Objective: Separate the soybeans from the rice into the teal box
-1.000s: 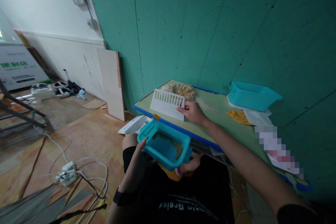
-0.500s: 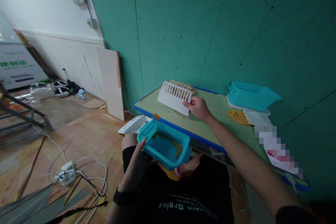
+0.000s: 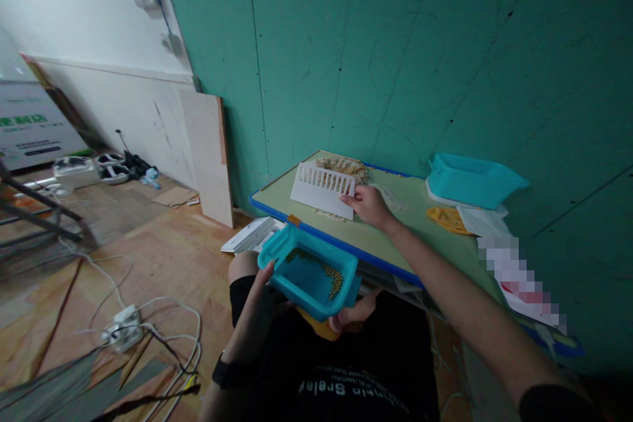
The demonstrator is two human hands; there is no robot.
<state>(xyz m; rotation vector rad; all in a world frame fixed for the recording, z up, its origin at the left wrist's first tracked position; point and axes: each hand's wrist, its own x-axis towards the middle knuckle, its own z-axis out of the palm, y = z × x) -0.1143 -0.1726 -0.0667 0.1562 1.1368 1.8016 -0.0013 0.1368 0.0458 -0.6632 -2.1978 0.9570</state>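
Here's the green tabletop (image 3: 277, 194) before me; over my lap, my left hand (image 3: 262, 281) grips the teal tub (image 3: 306, 277) by its rim; my right hand (image 3: 372, 206) pinches the white slotted plate (image 3: 319, 196), tilted, just this side of those heaped grains (image 3: 360, 173).

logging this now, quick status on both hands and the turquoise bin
Left hand gripping turquoise bin, yellow grains inside. Right hand gripping white slotted plate. Plate partly blocks view of grain pile.
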